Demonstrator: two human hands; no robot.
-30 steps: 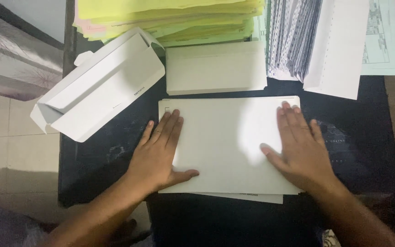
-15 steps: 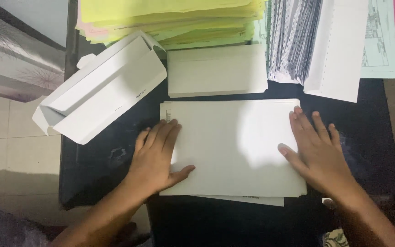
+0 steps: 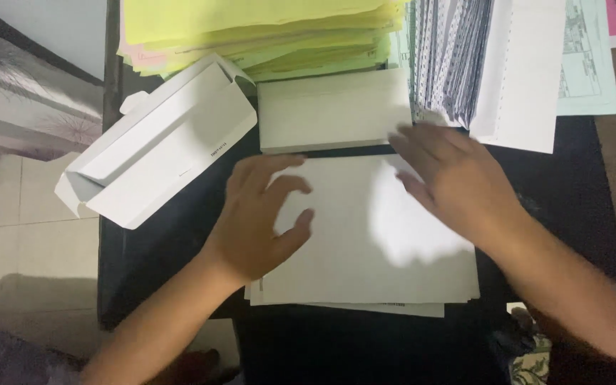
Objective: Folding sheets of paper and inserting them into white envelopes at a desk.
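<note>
Both hands (left [image 3: 254, 217], right [image 3: 458, 178]) shifted upward over white envelopes [image 3: 372, 249].

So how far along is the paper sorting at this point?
Looks done: a white stack sits squared above the work area. In hand: the left hand rests on the left edge of the top white sheet, while the right hand hovers at its upper right corner. Seemingly left: the yellow-green pile and the patterned envelopes; the open white box holds nothing visible.
</note>
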